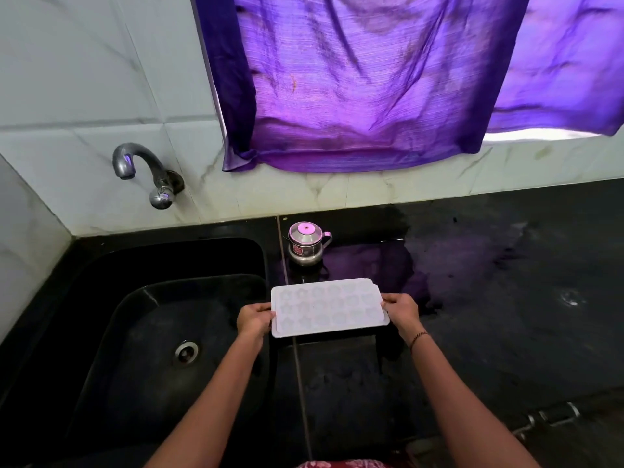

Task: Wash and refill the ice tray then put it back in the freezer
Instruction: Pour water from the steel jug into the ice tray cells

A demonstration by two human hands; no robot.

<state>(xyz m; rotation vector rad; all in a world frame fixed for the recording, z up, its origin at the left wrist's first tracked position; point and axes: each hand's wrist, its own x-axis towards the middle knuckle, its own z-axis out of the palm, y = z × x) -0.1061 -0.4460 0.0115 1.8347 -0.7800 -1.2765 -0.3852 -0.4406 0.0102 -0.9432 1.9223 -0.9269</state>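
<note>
A white ice tray (327, 307) with star-shaped cells is held level just above the black counter, right of the sink. My left hand (254, 319) grips its left short edge and my right hand (401, 310) grips its right short edge. The tray casts a dark shadow on the counter beneath it. The black sink (111, 292) lies to the left, with its drain (185, 352) in the bottom. A chrome tap (135, 163) sticks out of the tiled wall above the sink; no water runs from it.
A small steel pot with a lid (305, 243) stands on the counter just behind the tray. The black counter (506, 282) stretches to the right, wet in patches. A purple curtain (371, 79) hangs over the window behind. Metal handles (553, 417) show at the lower right.
</note>
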